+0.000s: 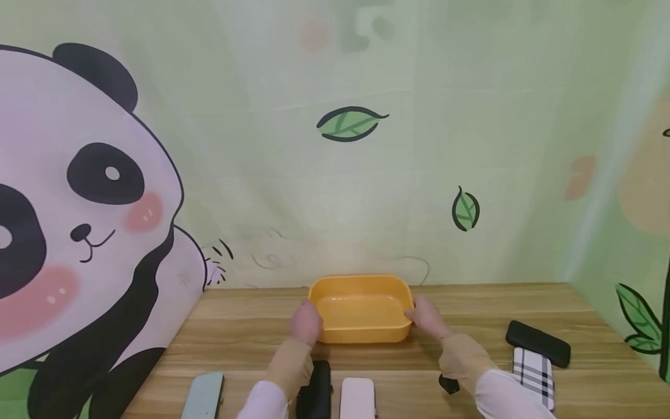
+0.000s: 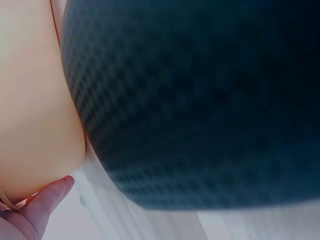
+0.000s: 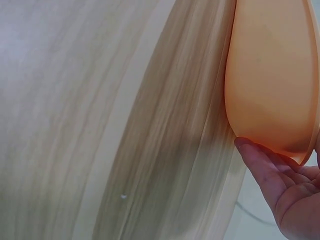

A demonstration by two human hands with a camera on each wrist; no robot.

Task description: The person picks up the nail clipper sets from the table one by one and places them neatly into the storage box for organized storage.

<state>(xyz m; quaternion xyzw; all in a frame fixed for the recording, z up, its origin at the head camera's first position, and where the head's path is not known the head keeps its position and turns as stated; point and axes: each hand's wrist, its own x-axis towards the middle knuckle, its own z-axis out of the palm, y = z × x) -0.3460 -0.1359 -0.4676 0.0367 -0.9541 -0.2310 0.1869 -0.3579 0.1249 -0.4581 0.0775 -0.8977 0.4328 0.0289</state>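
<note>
Gripping the yellow basin (image 1: 363,336) from opposite ends, the left hand (image 1: 306,322) and the right hand (image 1: 428,317) are holding it between them. On the right, the fingers (image 3: 257,162) are pressing along the outer end wall. Whether the basin's underside is touching the wooden table (image 1: 377,358), I cannot tell. Nearer the body than the left-hand grip, a black case (image 1: 320,390) is lying just beside the left sleeve (image 1: 288,365), with a pale pink case (image 1: 358,398) lying to its right; a teal case (image 1: 204,396) is lying farther out to the left. Right of the right-hand grip and nearer the body, a black oblong case (image 1: 538,343) is lying beside a plaid case (image 1: 535,377), which the right sleeve (image 1: 467,362) is partly covering. Beyond both hands, a green backdrop (image 1: 272,192) is showing a large panda (image 1: 104,233).
</note>
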